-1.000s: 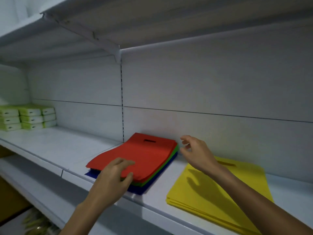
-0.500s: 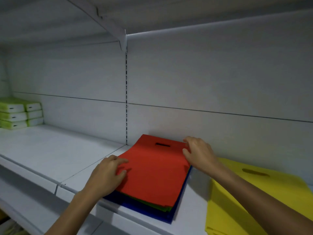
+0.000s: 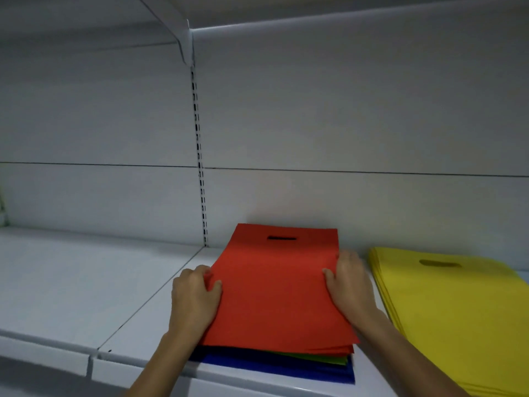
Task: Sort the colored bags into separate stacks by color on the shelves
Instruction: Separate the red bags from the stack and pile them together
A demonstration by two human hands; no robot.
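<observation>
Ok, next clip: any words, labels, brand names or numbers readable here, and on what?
None can be read. The red bags, the green bags and blue bags under them, the yellow bags and the white shelf carry no print. The sliver at the left edge is too cut off to tell.

On shelf (image 3: 86,282): mixed bag stack (image 3: 274,296) against back panel (image 3: 343,124); second bag stack (image 3: 458,310) just right, apart.

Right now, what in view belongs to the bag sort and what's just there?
In the job:
red bags, gripped at their side edges by left hand and right hand
green bags and blue bags beneath
yellow stack
shelf

Just there:
slotted upright
bracket
</observation>
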